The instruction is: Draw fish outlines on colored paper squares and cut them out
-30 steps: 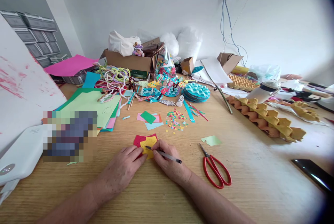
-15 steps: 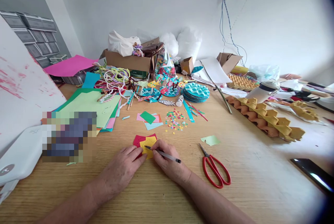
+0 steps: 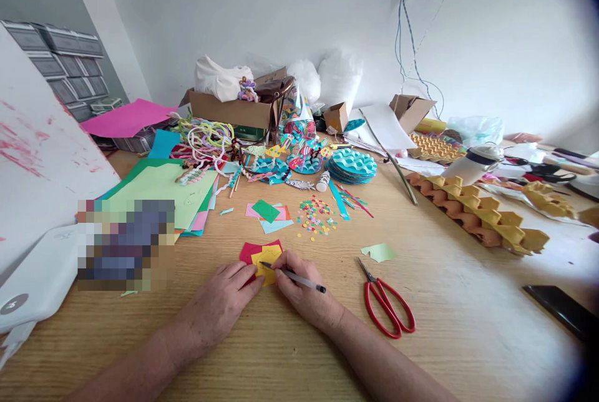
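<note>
My right hand point(image 3: 302, 283) grips a grey pen point(image 3: 299, 278), its tip on a small yellow paper point(image 3: 267, 254) that shows drawn lines. Under the yellow piece lies a red paper point(image 3: 247, 252). My left hand point(image 3: 229, 293) rests palm down, its fingers spread on the lower left edge of both papers, holding nothing up. Right of my right hand are red-handled scissors point(image 3: 384, 302), blades slightly apart, and a light green paper scrap point(image 3: 378, 252).
Beyond my hands lie a green paper piece point(image 3: 265, 210) and scattered paper dots point(image 3: 316, 215). Egg carton strips point(image 3: 477, 211) and a black phone point(image 3: 556, 308) are at right. Coloured sheets point(image 3: 163, 186) and a white device point(image 3: 42, 277) stand left.
Both hands and the pen keep nearly the same place on the papers. At the far right edge, a blurred part of a hand has come into view above the phone.
</note>
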`<action>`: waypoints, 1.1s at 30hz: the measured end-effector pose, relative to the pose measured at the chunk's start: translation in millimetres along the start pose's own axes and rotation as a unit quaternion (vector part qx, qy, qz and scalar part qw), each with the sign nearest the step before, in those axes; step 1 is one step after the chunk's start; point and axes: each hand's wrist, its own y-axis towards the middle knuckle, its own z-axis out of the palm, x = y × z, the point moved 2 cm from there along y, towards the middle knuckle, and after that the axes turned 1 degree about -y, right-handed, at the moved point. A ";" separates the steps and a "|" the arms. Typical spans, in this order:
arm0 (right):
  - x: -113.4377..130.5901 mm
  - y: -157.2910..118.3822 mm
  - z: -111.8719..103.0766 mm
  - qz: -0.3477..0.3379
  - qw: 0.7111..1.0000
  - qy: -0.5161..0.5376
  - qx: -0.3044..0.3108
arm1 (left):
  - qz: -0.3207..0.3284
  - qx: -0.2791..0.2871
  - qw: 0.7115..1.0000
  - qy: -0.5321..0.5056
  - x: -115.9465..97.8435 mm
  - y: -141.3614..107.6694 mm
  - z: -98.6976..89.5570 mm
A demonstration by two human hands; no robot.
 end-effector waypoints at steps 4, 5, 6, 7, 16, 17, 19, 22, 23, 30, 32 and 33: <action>-0.7 0.2 0.4 -0.002 1.000 0.010 0.004 | 0.002 -0.004 1.000 0.002 -0.2 0.4 -0.7; -1.0 0.1 0.0 -0.001 1.000 0.015 -0.001 | 0.002 -0.001 1.000 0.000 -0.2 0.6 -0.9; -1.4 0.1 -0.8 0.002 1.000 0.023 -0.012 | 0.002 0.001 1.000 -0.001 -0.1 0.8 -1.0; -2.0 0.1 -2.0 0.006 0.999 0.033 -0.028 | 0.002 0.003 1.000 -0.002 0.0 0.9 -1.0; -8.8 2.2 -15.5 0.019 0.988 0.090 -0.124 | -0.036 -0.006 0.995 -0.097 6.2 -1.8 -1.7; -9.2 2.6 -16.6 0.013 0.989 0.080 -0.120 | -0.053 -0.009 0.990 -0.129 8.6 -1.6 -3.9; -9.4 3.6 -18.7 0.002 0.993 0.053 -0.110 | -0.102 -0.013 0.975 -0.196 15.1 0.7 -10.3; -9.2 4.9 -21.1 -0.006 0.996 0.006 -0.093 | -0.198 0.020 0.939 -0.281 25.8 9.0 -21.2; -9.3 5.2 -21.6 -0.005 0.996 -0.006 -0.086 | -0.219 0.037 0.930 -0.293 28.3 13.0 -24.3; -12.4 5.8 -21.3 0.003 0.998 -0.068 -0.005 | -0.231 0.139 0.938 -0.219 28.5 41.8 -19.8; -12.3 5.4 -20.9 0.011 0.997 -0.076 0.019 | -0.231 0.152 0.939 -0.205 26.6 46.3 -13.5; -11.8 5.2 -20.9 0.015 0.996 -0.081 0.028 | -0.231 0.154 0.940 -0.201 25.8 47.9 -10.9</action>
